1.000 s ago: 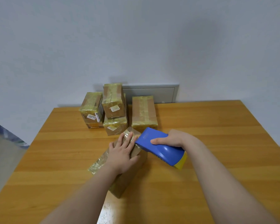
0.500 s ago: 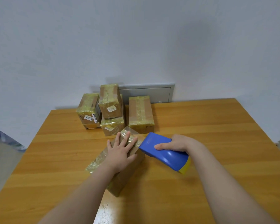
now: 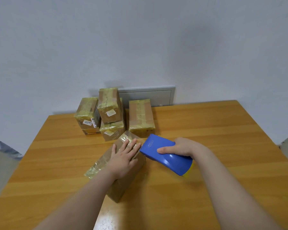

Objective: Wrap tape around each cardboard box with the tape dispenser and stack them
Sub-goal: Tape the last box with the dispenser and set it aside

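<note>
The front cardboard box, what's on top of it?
The left hand lies flat on the cardboard box, over shiny tape. The blue tape dispenser sits at its far edge. The palm hides the top beneath.

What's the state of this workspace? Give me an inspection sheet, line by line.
Surface: orange-brown wooden table, glare patch at near edge.
Job's things: tape-wrapped brown cardboard box lying mid-table; blue plastic tape dispenser at its far end; taped cardboard boxes grouped at back, one stacked on another.
Clutter: nothing seen.
Grippers: left hand flat on box; right hand grips dispenser.
Cables: nothing seen.
Surroundings: white wall, grey wall panel behind table.
</note>
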